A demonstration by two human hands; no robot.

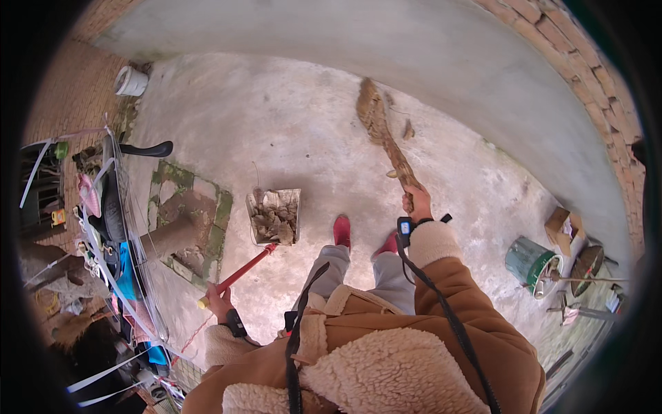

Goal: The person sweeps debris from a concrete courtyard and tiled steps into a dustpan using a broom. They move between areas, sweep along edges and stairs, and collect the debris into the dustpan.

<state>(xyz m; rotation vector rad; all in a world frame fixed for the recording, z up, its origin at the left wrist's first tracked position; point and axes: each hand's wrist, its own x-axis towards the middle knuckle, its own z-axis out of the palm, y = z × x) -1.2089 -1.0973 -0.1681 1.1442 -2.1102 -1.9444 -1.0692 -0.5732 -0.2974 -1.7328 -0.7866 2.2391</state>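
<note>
My right hand point(418, 202) grips the handle end of a brown straw broom point(393, 148), held out ahead of me. The broom's bristles reach the concrete floor near the foot of the far wall, beside a few dry leaves point(409, 129). My left hand point(220, 303) is wrapped round the red handle of a dustpan point(249, 266), close to its yellow end. Dry brown leaves point(274, 218) fill much of the pan, which rests on the floor ahead and to the left of my feet.
A brick-edged soil bed with a tree trunk point(169, 234) lies left. Beyond it, cluttered belongings and strung lines point(114, 221) line that side. A white bucket point(131, 81) stands far left. At right are a green bucket point(532, 265), a cardboard box point(565, 229) and a plastered wall point(414, 55).
</note>
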